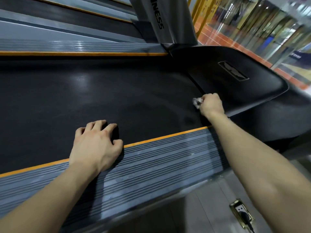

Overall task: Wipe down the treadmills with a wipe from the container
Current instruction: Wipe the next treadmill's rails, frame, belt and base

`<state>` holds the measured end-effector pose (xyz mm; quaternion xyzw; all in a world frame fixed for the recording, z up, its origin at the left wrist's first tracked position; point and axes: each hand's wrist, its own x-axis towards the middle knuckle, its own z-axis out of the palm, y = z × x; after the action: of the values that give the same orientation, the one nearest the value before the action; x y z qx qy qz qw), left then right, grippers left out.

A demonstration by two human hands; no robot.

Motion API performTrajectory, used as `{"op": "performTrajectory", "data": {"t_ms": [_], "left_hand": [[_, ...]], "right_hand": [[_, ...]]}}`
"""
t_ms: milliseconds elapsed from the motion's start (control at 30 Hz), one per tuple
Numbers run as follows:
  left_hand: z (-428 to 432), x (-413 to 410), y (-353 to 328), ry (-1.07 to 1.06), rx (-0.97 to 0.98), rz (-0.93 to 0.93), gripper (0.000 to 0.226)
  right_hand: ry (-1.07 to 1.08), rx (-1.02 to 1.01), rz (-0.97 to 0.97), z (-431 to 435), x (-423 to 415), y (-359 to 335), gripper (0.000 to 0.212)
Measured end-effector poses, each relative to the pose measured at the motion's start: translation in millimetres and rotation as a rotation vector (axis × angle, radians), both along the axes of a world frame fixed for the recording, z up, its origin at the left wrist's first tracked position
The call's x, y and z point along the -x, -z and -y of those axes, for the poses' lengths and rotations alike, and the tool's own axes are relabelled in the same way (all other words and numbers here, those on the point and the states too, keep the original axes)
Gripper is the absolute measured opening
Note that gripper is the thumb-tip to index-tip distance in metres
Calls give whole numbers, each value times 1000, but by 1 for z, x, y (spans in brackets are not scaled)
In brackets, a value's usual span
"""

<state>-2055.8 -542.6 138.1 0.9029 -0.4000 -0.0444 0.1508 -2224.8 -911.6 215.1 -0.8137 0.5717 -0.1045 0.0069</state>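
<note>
The treadmill's black running belt fills the middle of the view, edged by orange stripes. My right hand is closed around a crumpled white wipe, pressed where the belt meets the black motor hood. My left hand rests palm down with fingers spread, across the near orange stripe and the ribbed grey side rail. The wipe container is not in view.
A grey upright post rises at the hood's far corner. A second treadmill deck lies beyond the far rail. On the floor at lower right sits a brass floor socket with a black plug. Glass walls stand at upper right.
</note>
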Motion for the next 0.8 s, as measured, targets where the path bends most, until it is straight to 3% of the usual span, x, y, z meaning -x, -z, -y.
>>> {"op": "performTrajectory", "data": {"t_ms": [67, 100, 233, 300, 400, 467, 500, 567, 667, 733, 800], "left_hand": [[0, 2, 0, -5, -8, 1, 72], [0, 1, 0, -9, -8, 4, 72], [-1, 2, 0, -14, -3, 10, 72], [-2, 0, 2, -10, 2, 16, 72], [-4, 2, 4, -15, 13, 20, 71], [-5, 3, 4, -18, 23, 23, 70], [-6, 3, 4, -17, 22, 20, 69], [-5, 2, 3, -15, 18, 10, 69], [-5, 2, 1, -16, 10, 6, 70], [-4, 1, 1, -19, 13, -2, 70], [-3, 1, 2, -13, 16, -6, 70]], "right_hand": [[-3, -37, 69, -4, -36, 1, 37], [-120, -74, 88, -21, -60, 8, 37], [-944, -201, -107, -133, -145, 30, 29], [-913, -116, -142, -106, -146, 23, 29], [-242, 173, -202, 6, -83, 11, 38], [55, 159, -47, 41, -51, 11, 47], [45, 143, -26, 35, -55, 10, 48], [-180, 29, 21, -6, -83, 11, 39], [-719, -215, 76, -104, -124, 24, 23], [-996, -261, 29, -153, -118, 37, 26], [-971, -231, 47, -145, -86, 34, 29]]}}
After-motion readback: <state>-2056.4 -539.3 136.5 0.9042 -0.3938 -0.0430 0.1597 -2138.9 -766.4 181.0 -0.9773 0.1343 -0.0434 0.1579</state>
